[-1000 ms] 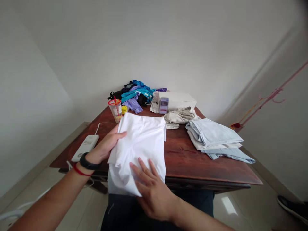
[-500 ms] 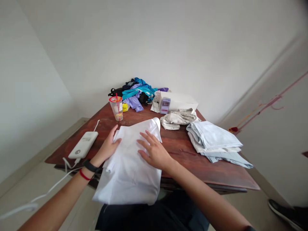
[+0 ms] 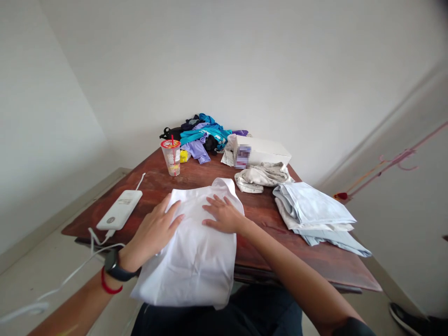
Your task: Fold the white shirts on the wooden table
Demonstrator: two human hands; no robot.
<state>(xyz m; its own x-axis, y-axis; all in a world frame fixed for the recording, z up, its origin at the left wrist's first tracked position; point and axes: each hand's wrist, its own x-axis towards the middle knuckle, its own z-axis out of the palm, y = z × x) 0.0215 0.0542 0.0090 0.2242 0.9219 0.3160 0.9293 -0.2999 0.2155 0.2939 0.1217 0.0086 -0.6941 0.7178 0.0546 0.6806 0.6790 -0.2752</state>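
Observation:
A white collared shirt (image 3: 196, 252), folded narrow, lies in front of me with its collar at the far end. Its lower part hangs over the table's near edge toward my lap. My left hand (image 3: 156, 231) rests along the shirt's left side, fingers apart and pointing away from me. On the upper right part, just below the collar, my right hand (image 3: 224, 214) lies flat with its fingers spread. Neither hand grips the fabric.
On the wooden table (image 3: 259, 247) stand a lidded cup (image 3: 171, 158) with a straw and a white box (image 3: 268, 151). A corded power bank (image 3: 119, 210) lies left. Folded clothes (image 3: 311, 205) are stacked right, crumpled pale cloth (image 3: 262, 177) nearby, and a coloured clothes pile (image 3: 206, 135) behind.
My left hand has moved from the shirt's left edge further onto it, now palm down. My right hand has shifted slightly up toward the collar and lies flatter.

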